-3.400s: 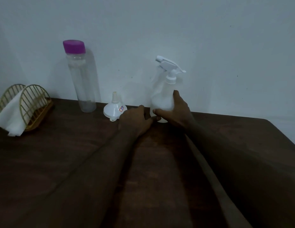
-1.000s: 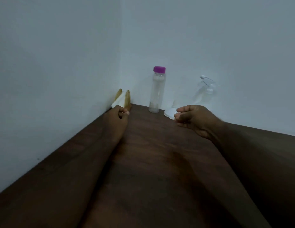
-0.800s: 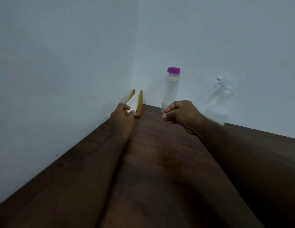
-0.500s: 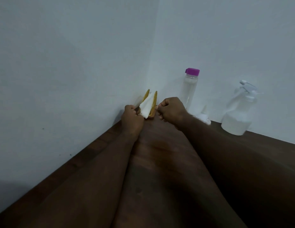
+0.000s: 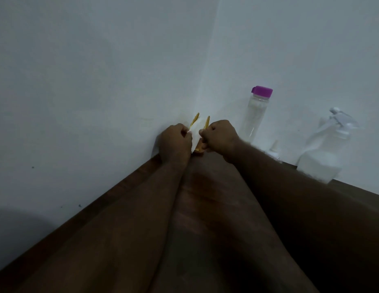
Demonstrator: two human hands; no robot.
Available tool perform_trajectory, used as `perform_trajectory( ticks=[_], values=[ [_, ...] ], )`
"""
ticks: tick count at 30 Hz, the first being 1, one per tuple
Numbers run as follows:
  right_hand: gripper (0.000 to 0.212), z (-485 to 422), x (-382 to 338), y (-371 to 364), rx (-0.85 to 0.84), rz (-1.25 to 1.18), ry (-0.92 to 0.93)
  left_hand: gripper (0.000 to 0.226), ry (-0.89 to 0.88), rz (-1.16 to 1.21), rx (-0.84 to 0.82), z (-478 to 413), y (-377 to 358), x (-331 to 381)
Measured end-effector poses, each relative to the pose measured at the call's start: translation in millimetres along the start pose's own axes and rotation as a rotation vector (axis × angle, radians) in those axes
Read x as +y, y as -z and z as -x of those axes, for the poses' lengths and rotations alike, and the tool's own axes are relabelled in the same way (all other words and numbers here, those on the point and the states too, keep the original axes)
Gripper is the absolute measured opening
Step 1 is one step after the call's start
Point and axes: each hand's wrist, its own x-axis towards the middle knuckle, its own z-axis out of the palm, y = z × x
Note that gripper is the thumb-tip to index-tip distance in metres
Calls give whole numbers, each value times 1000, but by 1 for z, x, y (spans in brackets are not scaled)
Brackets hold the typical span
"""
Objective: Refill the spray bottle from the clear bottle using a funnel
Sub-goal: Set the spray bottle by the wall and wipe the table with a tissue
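left hand [image 5: 176, 142]: fingers curled, pinching the near edge of the white napkin [image 5: 196, 134] at the left side of the holder.
napkin holder [image 5: 207, 123]: gold wire, upright in the corner where the walls meet, at the far end of the table [image 5: 205, 199]; seen edge-on between the two hands.
right hand [image 5: 220, 136]: fingers curled round the holder's right arch, gripping it as if to steady it.
clear bottle [image 5: 255, 119]: just right of the right hand, upright against the wall, long axis vertical, purple cap [image 5: 262, 92] on.
funnel [image 5: 274, 147]: near the clear bottle's foot, spout up, partly hidden behind the right forearm.
spray bottle [image 5: 319, 161]: farthest right, upright by the wall, trigger head on, blurred; well apart from both hands.
step in hand: likely drawing out a napkin; no pouring begun, both bottles closed.
key relation: all three task things lie to the right of the hands, so the right hand is nearer and would reach the clear bottle first; the left hand would have to cross the holder.
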Motion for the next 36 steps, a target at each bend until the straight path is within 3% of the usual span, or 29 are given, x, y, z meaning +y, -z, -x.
perform_trajectory(
  ticks=[3, 7, 9, 13, 21, 30, 33, 36],
  values=[
    [39, 1, -7, 3, -13, -178, -124, 22, -181, 8, -37, 7, -4, 5],
    [26, 1, -8, 2, -43, -250, -214, 19, -215, 34, -79, 5, -5, 3],
    [19, -1, -7, 1, -31, -261, -229, 19, -188, 102, -72, 6, -4, 4],
    [27, -2, -5, 0, -34, -281, -225, 22, -38, 224, -9, 2, -1, 3],
    [24, -5, -3, -2, -26, -315, -132, 35, 18, 318, -178, -3, -6, -3],
    [30, -8, -3, -11, -20, -326, -230, 20, 135, 370, -149, -2, 3, -2],
    [18, -8, -6, -8, 40, -283, -163, 20, 163, 393, -153, 0, 6, 1],
    [19, -10, -12, 0, 74, -174, -73, 20, 159, 386, -137, -1, 6, 2]
  ],
)
